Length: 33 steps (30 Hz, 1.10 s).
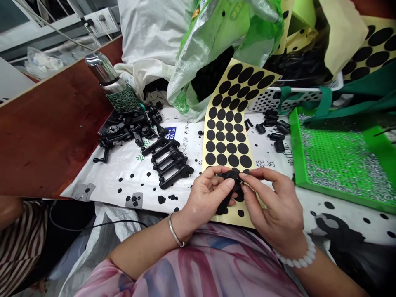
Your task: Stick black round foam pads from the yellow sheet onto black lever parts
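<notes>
My left hand (208, 193) is closed around a black plastic part (223, 206), held just above the near end of a cream sheet of black round stickers (220, 147). Thumb and forefinger of my right hand (274, 206) pinch at the upper right end of that part, where a tiny shiny spot shows. Whether a small piece sits between those right fingertips is hidden. To the left, several black plastic arms (173, 163) lie side by side, with a heap of similar black parts (133, 128) behind them.
A green tray (337, 192) of small metal screws or pins stands at right. Short black cylinders (279, 145) lie beside it. Behind are a white perforated basket (284, 99), a green-and-white bag (194, 53) and a metal bottle (102, 68). A reddish board (55, 136) borders the left.
</notes>
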Each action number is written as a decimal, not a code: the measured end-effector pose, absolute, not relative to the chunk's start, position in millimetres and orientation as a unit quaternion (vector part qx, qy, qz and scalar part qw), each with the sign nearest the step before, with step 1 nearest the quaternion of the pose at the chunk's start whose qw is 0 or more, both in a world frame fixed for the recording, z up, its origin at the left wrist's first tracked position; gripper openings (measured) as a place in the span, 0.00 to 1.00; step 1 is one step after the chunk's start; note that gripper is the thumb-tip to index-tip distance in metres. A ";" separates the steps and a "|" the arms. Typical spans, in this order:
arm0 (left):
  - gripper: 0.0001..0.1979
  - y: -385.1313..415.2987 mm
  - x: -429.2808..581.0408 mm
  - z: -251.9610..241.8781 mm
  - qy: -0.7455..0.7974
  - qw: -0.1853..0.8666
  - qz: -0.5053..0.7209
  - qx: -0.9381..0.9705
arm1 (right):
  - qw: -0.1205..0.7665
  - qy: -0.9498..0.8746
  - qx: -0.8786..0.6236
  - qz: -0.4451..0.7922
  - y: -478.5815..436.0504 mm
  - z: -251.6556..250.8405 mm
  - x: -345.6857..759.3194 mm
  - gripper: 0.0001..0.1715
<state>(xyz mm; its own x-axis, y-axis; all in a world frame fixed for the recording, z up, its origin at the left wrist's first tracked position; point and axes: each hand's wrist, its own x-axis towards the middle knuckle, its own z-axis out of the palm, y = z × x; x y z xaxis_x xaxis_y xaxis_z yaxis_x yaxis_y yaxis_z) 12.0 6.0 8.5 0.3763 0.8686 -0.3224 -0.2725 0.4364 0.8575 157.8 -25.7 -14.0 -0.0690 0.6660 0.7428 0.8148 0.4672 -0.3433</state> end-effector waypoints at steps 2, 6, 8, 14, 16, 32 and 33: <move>0.27 6.0 11.8 8.4 0.405 0.744 0.383 0.369 | 0.453 -0.728 -0.510 -0.075 -25.4 -13.1 158.1 0.16; 0.26 6.5 11.7 8.4 0.403 0.742 0.384 0.374 | 0.451 -0.732 -0.507 -0.062 -24.6 -10.2 159.8 0.15; 0.25 6.7 11.7 8.4 0.403 0.741 0.383 0.377 | 0.436 -0.741 -0.506 -0.070 -23.9 -7.7 161.3 0.15; 0.25 6.6 12.4 6.1 0.405 0.731 0.384 0.393 | 0.388 -0.775 -0.494 -0.075 -19.0 2.8 167.8 0.10; 0.25 6.8 12.8 5.4 0.407 0.731 0.380 0.395 | 0.379 -0.789 -0.479 -0.066 -16.7 5.0 170.7 0.07; 0.26 9.7 12.7 2.9 0.400 0.754 0.372 0.366 | 0.381 -0.764 -0.496 -0.159 -22.5 -13.6 167.2 0.18; 0.26 9.6 13.0 3.7 0.402 0.752 0.371 0.368 | 0.380 -0.765 -0.494 -0.165 -22.8 -13.0 167.4 0.17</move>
<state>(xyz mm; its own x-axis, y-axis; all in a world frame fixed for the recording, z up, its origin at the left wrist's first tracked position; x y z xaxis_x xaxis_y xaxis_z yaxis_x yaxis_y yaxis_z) 13.0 9.6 3.7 0.4017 0.8534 -0.3323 -0.2623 0.4549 0.8511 167.4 -22.8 -13.0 -0.2242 0.6292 0.7442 0.8805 0.4580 -0.1220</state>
